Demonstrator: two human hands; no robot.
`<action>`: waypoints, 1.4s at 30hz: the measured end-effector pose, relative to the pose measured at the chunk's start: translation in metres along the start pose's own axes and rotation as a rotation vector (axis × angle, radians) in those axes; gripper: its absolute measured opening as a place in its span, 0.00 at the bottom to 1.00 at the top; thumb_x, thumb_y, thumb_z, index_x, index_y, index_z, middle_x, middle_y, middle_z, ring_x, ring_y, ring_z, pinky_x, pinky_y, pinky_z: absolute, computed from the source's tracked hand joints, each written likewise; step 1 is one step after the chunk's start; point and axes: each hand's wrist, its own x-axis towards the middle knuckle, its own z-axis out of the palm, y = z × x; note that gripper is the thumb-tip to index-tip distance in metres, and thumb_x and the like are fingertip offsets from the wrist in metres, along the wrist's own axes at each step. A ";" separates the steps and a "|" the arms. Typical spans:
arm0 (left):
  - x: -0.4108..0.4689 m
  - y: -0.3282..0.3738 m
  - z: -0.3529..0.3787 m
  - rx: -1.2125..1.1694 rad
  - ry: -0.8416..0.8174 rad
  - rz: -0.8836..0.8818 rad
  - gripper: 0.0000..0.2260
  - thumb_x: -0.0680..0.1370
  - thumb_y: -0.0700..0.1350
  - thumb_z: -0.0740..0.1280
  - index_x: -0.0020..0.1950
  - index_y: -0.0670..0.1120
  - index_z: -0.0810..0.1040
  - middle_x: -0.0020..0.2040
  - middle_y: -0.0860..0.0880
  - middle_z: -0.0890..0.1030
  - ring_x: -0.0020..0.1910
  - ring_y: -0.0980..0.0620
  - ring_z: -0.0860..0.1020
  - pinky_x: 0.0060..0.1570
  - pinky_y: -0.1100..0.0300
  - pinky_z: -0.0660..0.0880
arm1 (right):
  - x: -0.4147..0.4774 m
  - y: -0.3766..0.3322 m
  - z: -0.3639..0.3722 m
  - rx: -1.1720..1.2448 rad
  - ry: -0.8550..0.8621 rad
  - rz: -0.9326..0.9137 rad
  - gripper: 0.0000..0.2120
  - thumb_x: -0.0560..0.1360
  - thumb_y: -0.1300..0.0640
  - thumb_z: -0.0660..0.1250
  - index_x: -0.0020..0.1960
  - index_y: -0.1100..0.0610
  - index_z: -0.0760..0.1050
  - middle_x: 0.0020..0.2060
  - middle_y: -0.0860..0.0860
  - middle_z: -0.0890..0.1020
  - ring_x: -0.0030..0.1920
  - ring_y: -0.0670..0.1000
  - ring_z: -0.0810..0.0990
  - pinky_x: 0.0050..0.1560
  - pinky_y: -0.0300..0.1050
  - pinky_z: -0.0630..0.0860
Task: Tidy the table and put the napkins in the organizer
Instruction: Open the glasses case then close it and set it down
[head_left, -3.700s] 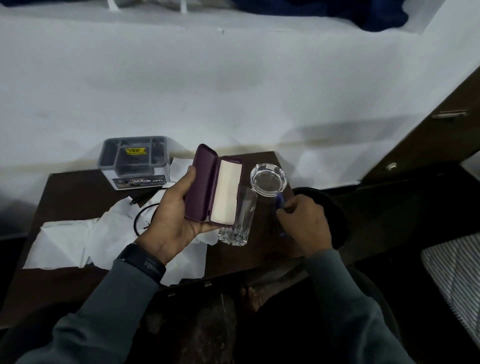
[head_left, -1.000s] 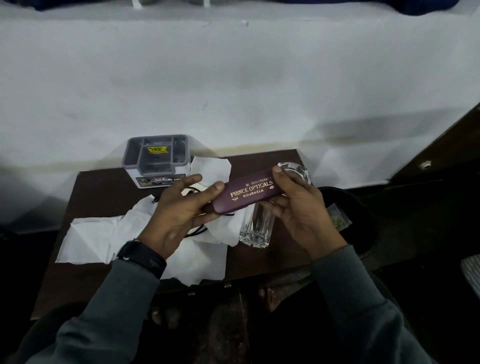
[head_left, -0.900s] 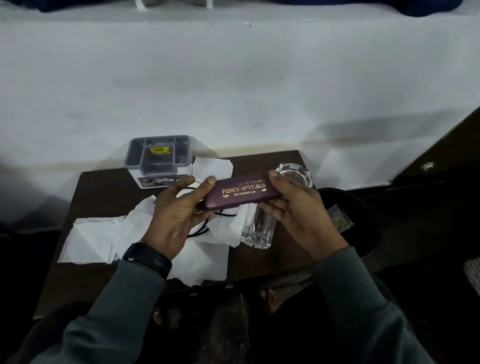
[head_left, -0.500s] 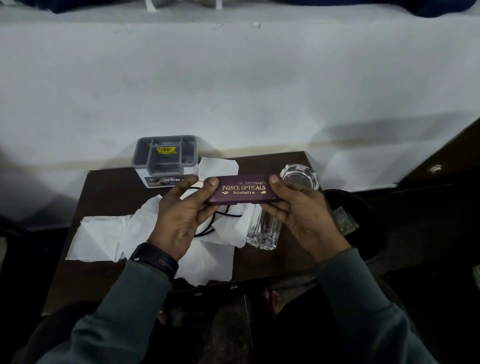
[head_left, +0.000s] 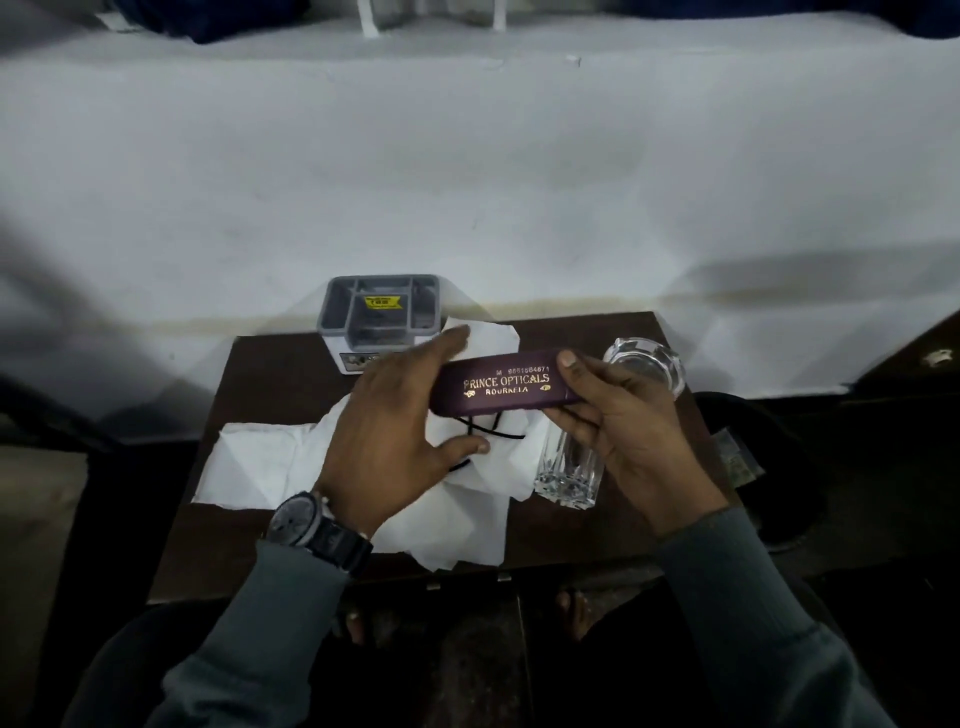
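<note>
Crumpled white napkins (head_left: 260, 462) lie spread over the left and middle of the small dark table (head_left: 270, 374). A grey compartment organizer (head_left: 332, 312) stands at the table's back edge. Above the napkins my right hand (head_left: 628, 431) grips the right end of a closed purple spectacle case (head_left: 506, 382) with gold lettering, held level. My left hand (head_left: 384, 436) is blurred at the case's left end, fingers spread above and thumb below it, not gripping it. A thin black cord (head_left: 488, 423) shows on the napkins under the case.
A clear cut-glass tumbler (head_left: 569, 467) stands upright right of the napkins, below my right hand. A glass ashtray (head_left: 647, 361) sits at the table's back right corner. A dark round bin (head_left: 779, 467) is beside the table on the right. A white wall rises behind.
The case was open in my left hand, then shut and held by both hands. Now my left hand has let go and opened, and only my right hand holds it.
</note>
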 end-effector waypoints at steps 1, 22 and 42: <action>-0.004 -0.001 -0.002 0.053 -0.019 0.034 0.45 0.68 0.57 0.81 0.80 0.50 0.64 0.72 0.51 0.76 0.69 0.48 0.75 0.68 0.47 0.73 | 0.000 0.002 0.004 -0.038 -0.024 -0.004 0.18 0.71 0.55 0.77 0.58 0.62 0.82 0.50 0.57 0.88 0.53 0.55 0.87 0.48 0.44 0.84; 0.040 -0.155 -0.132 0.163 0.022 -0.227 0.50 0.66 0.35 0.79 0.79 0.59 0.56 0.53 0.61 0.83 0.44 0.57 0.79 0.46 0.79 0.68 | 0.006 0.021 0.053 -0.187 -0.016 -0.044 0.04 0.77 0.57 0.73 0.51 0.54 0.84 0.52 0.53 0.88 0.53 0.56 0.88 0.62 0.57 0.81; 0.053 -0.232 -0.076 0.111 -0.253 -0.444 0.52 0.64 0.35 0.83 0.81 0.51 0.59 0.70 0.40 0.79 0.70 0.40 0.75 0.67 0.55 0.69 | 0.017 0.032 0.054 -0.255 0.015 -0.083 0.09 0.79 0.60 0.70 0.59 0.59 0.81 0.52 0.54 0.88 0.53 0.56 0.88 0.54 0.51 0.81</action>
